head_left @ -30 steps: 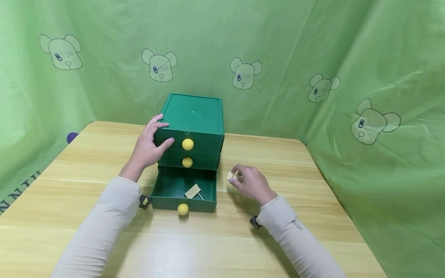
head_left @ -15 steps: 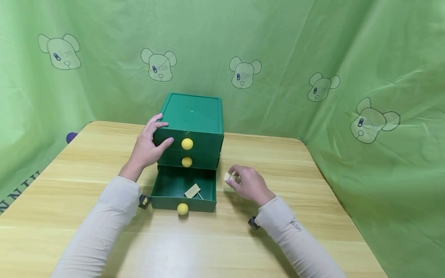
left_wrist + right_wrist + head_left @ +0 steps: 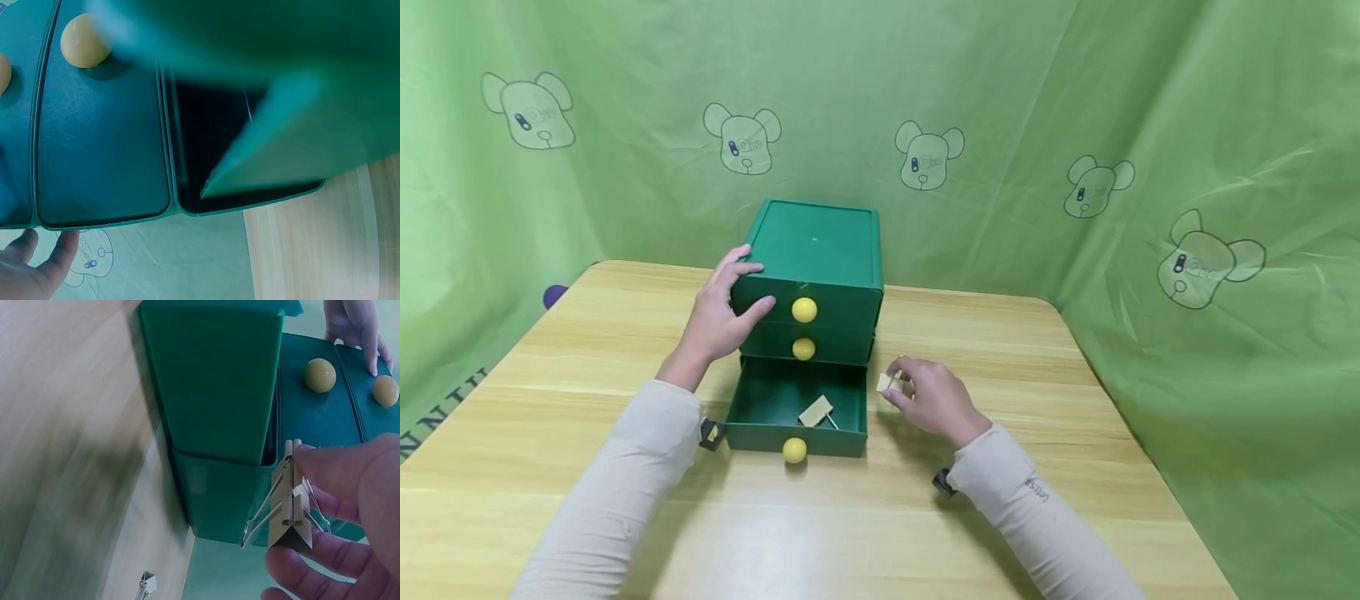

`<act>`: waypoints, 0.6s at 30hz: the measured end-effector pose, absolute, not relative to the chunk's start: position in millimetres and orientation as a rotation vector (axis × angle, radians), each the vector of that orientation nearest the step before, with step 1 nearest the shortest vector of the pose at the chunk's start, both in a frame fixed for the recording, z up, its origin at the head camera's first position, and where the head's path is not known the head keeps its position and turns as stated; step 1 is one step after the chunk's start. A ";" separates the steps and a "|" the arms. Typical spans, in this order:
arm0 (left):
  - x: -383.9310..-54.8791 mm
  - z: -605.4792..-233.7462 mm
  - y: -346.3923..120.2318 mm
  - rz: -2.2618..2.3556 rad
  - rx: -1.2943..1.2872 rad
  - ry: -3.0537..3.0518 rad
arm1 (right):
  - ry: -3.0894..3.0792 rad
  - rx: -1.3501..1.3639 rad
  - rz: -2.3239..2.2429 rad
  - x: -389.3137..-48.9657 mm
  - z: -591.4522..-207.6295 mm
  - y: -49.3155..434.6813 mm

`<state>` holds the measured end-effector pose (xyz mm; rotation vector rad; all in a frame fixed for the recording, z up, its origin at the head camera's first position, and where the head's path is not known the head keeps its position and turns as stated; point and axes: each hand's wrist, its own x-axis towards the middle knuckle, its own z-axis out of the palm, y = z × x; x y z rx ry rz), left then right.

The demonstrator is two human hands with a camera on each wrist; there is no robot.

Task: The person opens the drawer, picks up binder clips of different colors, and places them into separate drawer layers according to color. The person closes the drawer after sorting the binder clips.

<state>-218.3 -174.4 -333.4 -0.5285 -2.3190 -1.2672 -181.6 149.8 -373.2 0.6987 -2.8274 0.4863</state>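
A green drawer cabinet (image 3: 820, 242) with yellow ball knobs stands on the wooden table, its bottom drawer (image 3: 767, 392) pulled out. My left hand (image 3: 718, 321) rests on the cabinet's upper left front corner, fingers reaching over the top edge and thumb laid on the front. Inside the drawer lies a beige binder clip (image 3: 816, 412) with a wire handle sticking out. Just right of the drawer, my right hand (image 3: 936, 400) pinches another beige binder clip (image 3: 290, 506) between thumb and fingers. In the right wrist view, wire handles show on both sides of the held clip.
Further off on the table is a small clip (image 3: 147, 583) in the right wrist view. The upper two drawers are closed, with knobs (image 3: 804, 310) on their fronts. Green curtains (image 3: 1015, 100) with bear-head prints hang behind and beside the table (image 3: 760, 533).
My right hand has shifted slightly left toward the open drawer with the binder clip in its fingers. The left hand, cabinet and drawer stay where they were.
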 end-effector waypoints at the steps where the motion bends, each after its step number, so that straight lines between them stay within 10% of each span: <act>1: -218.5 -333.7 -174.3 -1.265 -0.527 -2.319 | -2.824 0.705 0.487 -180.9 -372.8 149.3; 18: -220.7 -336.5 -174.9 -1.264 -0.541 -2.298 | -2.762 0.783 0.493 -174.1 -372.0 141.7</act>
